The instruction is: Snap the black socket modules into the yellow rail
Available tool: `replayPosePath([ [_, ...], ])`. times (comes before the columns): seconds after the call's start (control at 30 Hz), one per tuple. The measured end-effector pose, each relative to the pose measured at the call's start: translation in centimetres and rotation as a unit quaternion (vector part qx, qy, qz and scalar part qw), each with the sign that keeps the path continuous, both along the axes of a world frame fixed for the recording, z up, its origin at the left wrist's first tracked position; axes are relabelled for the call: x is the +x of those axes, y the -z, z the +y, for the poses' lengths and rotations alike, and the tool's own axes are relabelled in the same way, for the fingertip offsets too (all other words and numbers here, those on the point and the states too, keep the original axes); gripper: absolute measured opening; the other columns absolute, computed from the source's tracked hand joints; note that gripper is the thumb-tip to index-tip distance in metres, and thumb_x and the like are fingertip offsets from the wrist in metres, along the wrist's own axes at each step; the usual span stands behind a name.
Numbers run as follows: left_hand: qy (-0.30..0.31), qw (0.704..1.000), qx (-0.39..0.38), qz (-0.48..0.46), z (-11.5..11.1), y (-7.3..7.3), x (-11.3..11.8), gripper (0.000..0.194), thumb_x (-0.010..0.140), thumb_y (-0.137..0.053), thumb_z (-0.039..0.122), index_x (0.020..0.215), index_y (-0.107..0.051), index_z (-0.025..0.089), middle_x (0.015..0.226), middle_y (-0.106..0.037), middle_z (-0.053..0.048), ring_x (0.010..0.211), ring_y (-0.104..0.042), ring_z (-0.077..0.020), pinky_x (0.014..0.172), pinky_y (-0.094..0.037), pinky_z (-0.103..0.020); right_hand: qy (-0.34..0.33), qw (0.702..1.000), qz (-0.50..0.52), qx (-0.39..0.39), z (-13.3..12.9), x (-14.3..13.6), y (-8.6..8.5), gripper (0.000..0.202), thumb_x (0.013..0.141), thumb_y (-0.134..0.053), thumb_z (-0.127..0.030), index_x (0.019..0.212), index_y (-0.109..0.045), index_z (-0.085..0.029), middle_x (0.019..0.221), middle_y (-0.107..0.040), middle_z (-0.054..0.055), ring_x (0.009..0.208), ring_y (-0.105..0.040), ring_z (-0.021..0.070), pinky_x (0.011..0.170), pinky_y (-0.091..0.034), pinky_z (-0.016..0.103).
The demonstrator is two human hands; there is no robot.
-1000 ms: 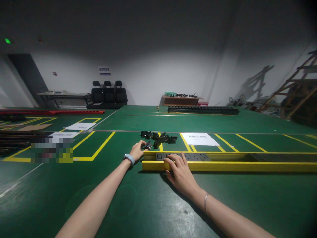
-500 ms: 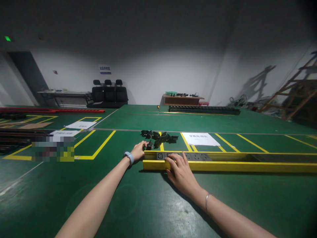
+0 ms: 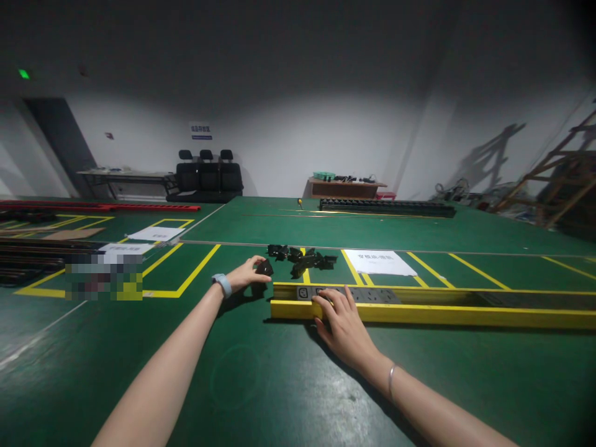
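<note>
A long yellow channel (image 3: pixel 442 315) lies across the green table, its left end near the middle of the view. Dark socket modules (image 3: pixel 379 296) sit in a row inside it. My right hand (image 3: pixel 342 316) grips the channel's near wall close to that end, fingers curled over the top edge onto the modules. Left of the channel's end, my left hand (image 3: pixel 249 274) holds a small black socket module (image 3: pixel 265 268) between thumb and fingers, just above the table. Behind the channel lies a loose pile of similar black modules (image 3: pixel 307 259).
A white paper sign (image 3: pixel 380 262) lies behind the channel, among yellow tape lines. Dark rails (image 3: pixel 386 207) lie farther back. At left are black bars (image 3: pixel 46 261) and red rails (image 3: pixel 153 208). Black seats (image 3: pixel 209 177) and a wooden desk (image 3: pixel 342 188) stand by the wall.
My left hand has moved left, away from the pile, carrying a black module with it. My right hand stays on the yellow channel. The view has shifted slightly.
</note>
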State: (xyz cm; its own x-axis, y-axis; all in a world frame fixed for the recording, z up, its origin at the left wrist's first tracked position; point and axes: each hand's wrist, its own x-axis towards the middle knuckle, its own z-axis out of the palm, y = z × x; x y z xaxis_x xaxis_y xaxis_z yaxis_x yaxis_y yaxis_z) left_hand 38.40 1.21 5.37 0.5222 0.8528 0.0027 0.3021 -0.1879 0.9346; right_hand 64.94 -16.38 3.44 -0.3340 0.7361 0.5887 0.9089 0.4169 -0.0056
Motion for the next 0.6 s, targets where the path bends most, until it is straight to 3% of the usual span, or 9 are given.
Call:
replayPosePath([
  [0.1, 0.076, 0.993, 0.014, 0.087, -0.8, -2.4, -1.5, 0.069, 0.06, -0.075, 0.038, 0.119, -0.045, 0.019, 0.117, -0.055, -0.008, 0.104, -0.055, -0.0211, 0.09, -0.043, -0.034, -0.002, 1.0, 0.0, 0.005, 0.1, 0.0, 0.0, 0.04, 0.083, -0.05, -0.02, 0.123, -0.047, -0.019, 0.12, -0.05, 0.01, 0.119, -0.043, 0.0247, 0.111, -0.017, 0.056],
  [0.27, 0.208, 0.945, 0.009, 0.252, -2.2, -5.0, -1.7, 0.067, 0.057, -0.076, 0.042, 0.116, -0.052, 0.024, 0.108, -0.061, -0.002, 0.099, -0.057, -0.0211, 0.084, -0.043, -0.029, -0.005, 1.0, 0.0, 0.006, 0.1, 0.1, 0.1, 0.041, 0.083, -0.05, -0.02, 0.123, -0.046, -0.019, 0.121, -0.05, 0.01, 0.119, -0.043, 0.0246, 0.111, -0.017, 0.057],
  [0.4, 0.233, 0.929, 0.006, 0.287, -2.7, -5.7, -1.1, 0.069, 0.055, -0.078, 0.043, 0.117, -0.052, 0.027, 0.111, -0.061, -0.001, 0.094, -0.059, -0.0191, 0.08, -0.044, -0.027, -0.004, 1.0, 0.001, 0.007, 0.1, 0.1, 0.1, 0.04, 0.083, -0.049, -0.02, 0.123, -0.047, -0.019, 0.121, -0.05, 0.01, 0.119, -0.043, 0.0248, 0.111, -0.018, 0.057],
  [0.6, 0.211, 0.935, -0.039, 0.283, -2.7, -5.2, -0.6, 0.075, 0.053, -0.079, 0.044, 0.117, -0.046, 0.024, 0.102, -0.062, -0.003, 0.073, -0.061, -0.0149, 0.065, -0.045, -0.025, -0.004, 1.0, 0.001, 0.012, 0.1, 0.0, 0.0, 0.04, 0.083, -0.049, -0.021, 0.122, -0.047, -0.019, 0.12, -0.05, 0.01, 0.118, -0.044, 0.0247, 0.111, -0.018, 0.057],
])
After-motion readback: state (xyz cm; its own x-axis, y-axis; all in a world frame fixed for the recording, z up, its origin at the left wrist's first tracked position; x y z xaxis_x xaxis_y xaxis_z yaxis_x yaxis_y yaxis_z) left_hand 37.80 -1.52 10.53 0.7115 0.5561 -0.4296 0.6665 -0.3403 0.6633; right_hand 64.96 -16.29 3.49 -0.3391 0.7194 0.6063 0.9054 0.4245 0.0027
